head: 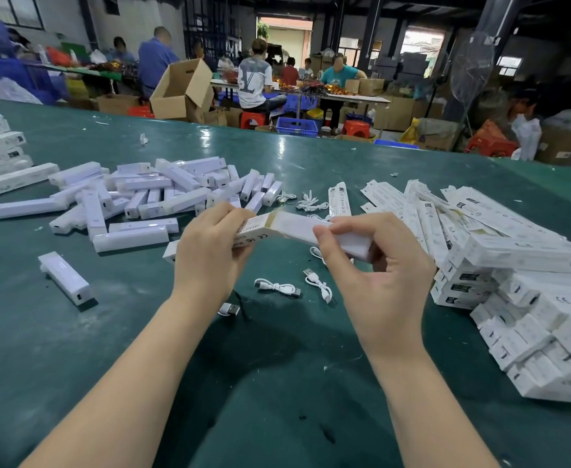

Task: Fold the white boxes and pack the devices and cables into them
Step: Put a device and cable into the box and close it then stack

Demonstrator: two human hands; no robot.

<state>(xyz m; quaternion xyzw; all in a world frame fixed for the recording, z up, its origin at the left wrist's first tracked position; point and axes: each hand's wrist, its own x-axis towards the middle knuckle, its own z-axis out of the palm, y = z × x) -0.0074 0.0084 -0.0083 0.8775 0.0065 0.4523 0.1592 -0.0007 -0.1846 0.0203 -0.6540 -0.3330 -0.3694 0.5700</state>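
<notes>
Above the table (277, 383), dead centre, the left hand (206, 251) grips the box (253, 229) steady so the right hand (375, 265), fingers pinched round the device (314, 233), can feed it in. Cables (277, 288) wait at six o'clock beneath.

Desk (311, 383) dark teal green, glossy, with pale scuffs and white specks. Devices (135, 197) in the heap plain white with a faint lilac tint, each with a small dark port at one end. Box (253, 231) in the left hand (206, 251) white with a tan-gold band and black print; the device (328, 236) sliding into it plain white. Flat and folded boxes (513, 298) at right white with small black labels and grey text. Cables (277, 288) white with silver plugs. Far behind: brown cardboard carton (179, 89), red stools (252, 119), blue crate (297, 126).
</notes>
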